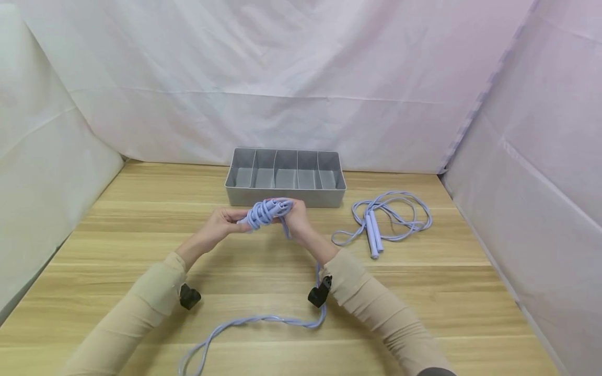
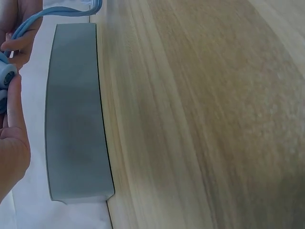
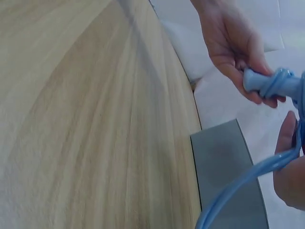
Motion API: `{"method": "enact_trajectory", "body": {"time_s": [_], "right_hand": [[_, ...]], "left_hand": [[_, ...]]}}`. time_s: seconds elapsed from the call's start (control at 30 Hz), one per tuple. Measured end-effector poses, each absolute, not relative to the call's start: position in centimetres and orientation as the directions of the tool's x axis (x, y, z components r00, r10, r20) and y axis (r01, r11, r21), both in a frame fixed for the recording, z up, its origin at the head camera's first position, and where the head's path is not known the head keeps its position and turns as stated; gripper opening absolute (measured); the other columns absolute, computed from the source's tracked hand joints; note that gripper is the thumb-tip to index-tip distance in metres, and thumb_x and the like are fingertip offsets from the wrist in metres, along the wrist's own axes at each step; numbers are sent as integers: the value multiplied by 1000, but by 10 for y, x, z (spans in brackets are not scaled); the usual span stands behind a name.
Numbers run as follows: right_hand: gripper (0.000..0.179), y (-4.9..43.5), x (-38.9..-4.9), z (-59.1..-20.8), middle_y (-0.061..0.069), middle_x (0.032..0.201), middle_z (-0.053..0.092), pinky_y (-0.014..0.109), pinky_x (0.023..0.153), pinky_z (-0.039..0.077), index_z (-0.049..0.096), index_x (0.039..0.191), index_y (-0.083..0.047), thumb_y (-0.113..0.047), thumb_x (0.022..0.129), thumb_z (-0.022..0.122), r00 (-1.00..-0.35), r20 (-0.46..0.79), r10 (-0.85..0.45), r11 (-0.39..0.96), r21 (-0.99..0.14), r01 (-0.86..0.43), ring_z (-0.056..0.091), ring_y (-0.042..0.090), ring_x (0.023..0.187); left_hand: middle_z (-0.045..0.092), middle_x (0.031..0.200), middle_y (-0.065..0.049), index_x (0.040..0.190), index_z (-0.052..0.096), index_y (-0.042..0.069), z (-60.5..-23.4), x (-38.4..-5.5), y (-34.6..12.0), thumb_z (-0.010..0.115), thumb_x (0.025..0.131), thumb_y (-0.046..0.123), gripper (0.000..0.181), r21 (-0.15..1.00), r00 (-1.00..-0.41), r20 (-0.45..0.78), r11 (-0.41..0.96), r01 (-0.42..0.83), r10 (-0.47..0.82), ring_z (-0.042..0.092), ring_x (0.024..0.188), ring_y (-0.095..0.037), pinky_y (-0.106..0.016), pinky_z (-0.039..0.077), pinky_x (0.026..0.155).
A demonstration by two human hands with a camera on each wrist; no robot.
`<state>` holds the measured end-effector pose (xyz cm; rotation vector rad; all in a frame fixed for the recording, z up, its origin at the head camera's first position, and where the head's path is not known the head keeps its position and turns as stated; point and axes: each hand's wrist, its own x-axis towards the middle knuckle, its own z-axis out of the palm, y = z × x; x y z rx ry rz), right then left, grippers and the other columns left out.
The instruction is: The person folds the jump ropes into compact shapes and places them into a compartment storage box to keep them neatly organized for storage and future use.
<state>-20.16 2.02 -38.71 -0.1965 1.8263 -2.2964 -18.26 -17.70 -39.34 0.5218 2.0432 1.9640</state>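
Observation:
A light blue jump rope (image 1: pixel 264 213) is held up in front of the grey box, its cord wound several turns around its paired handles. My left hand (image 1: pixel 218 227) pinches the handle ends on the left, as the right wrist view also shows at the blue handle (image 3: pixel 259 82). At the other end, my right hand (image 1: pixel 297 222) grips the handles and the cord, its fingers partly hidden behind the bundle. Loose cord (image 1: pixel 263 318) hangs from the right hand, passes behind the right wrist and lies along the table's front in a loop.
Behind the hands stands a grey box (image 1: pixel 287 197) with several compartments. A second blue jump rope (image 1: pixel 371 235) lies loosely coiled on the wooden table (image 1: pixel 447 292) to the right. White cloth (image 1: pixel 282 78) hangs at the back and both sides.

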Motion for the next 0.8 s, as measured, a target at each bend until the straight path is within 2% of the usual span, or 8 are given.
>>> {"method": "enact_trajectory", "body": {"time_s": [0.1, 0.2, 0.3, 0.47, 0.5, 0.6, 0.7, 0.8], "right_hand": [[20, 14, -197, -390, 7, 82, 65, 39, 75, 54, 52, 103, 20, 8, 90, 44, -983, -8, -184, -266, -962, 57, 62, 10, 70], [23, 10, -193, -393, 8, 82, 65, 33, 70, 55, 51, 106, 20, 4, 92, 42, -984, 25, -175, -257, -966, 21, 61, 8, 67], [27, 8, -189, -396, 9, 81, 64, 27, 66, 55, 49, 113, 17, 0, 94, 41, -977, 64, -205, -237, -971, -14, 60, 6, 64], [30, 6, -183, -396, 1, 72, 60, 22, 70, 53, 49, 118, 13, -7, 96, 42, -956, 90, -279, -152, -987, -48, 57, 7, 63], [31, 6, -182, -396, 2, 72, 59, 23, 71, 53, 50, 117, 13, -7, 95, 43, -951, 90, -295, -136, -989, -51, 58, 8, 63], [30, 5, -180, -392, 15, 78, 61, 22, 71, 53, 52, 116, 11, -7, 94, 46, -930, 81, -359, -82, -995, -56, 58, 9, 66], [27, 6, -176, -387, 28, 88, 60, 19, 63, 52, 54, 113, 13, -4, 92, 49, -905, 61, -420, -32, -998, -52, 57, 7, 62], [25, 8, -171, -383, 29, 87, 60, 17, 54, 50, 55, 110, 14, -1, 91, 50, -882, 11, -471, -5, -1000, -10, 55, 4, 56]], "left_hand": [[68, 92, 14, 94, 67, 31, -396, -185, -176, 60, 79, -8, 42, 998, -916, 58, 5, 65, 398, 63, 87, -5, -22, 51, 77], [68, 90, 15, 92, 66, 32, -397, -186, -176, 60, 79, -8, 43, 998, -930, 59, -8, 60, 363, 63, 84, -4, -21, 51, 75], [67, 88, 17, 91, 66, 34, -396, -187, -176, 61, 79, -6, 42, 998, -948, 57, -21, 53, 314, 63, 83, -3, -19, 50, 76], [68, 86, 18, 88, 66, 34, -385, -193, -178, 61, 80, -7, 42, 989, -985, 99, -123, 81, 142, 63, 79, -1, -17, 50, 75], [68, 84, 17, 87, 67, 33, -380, -194, -179, 59, 80, -10, 44, 984, -990, 106, -155, 91, 95, 64, 77, -1, -16, 50, 74], [69, 82, 13, 85, 68, 28, -360, -200, -183, 57, 80, -14, 44, 955, -992, 116, -269, 127, -58, 64, 76, -3, -16, 51, 72], [70, 81, 5, 86, 70, 18, -338, -206, -192, 59, 77, -16, 38, 884, -971, 101, -428, 187, -215, 66, 73, -8, -18, 52, 70], [70, 85, -3, 93, 69, 7, -321, -211, -202, 64, 72, -18, 32, 796, -936, 67, -547, 259, -346, 67, 73, -12, -22, 54, 68]]}}
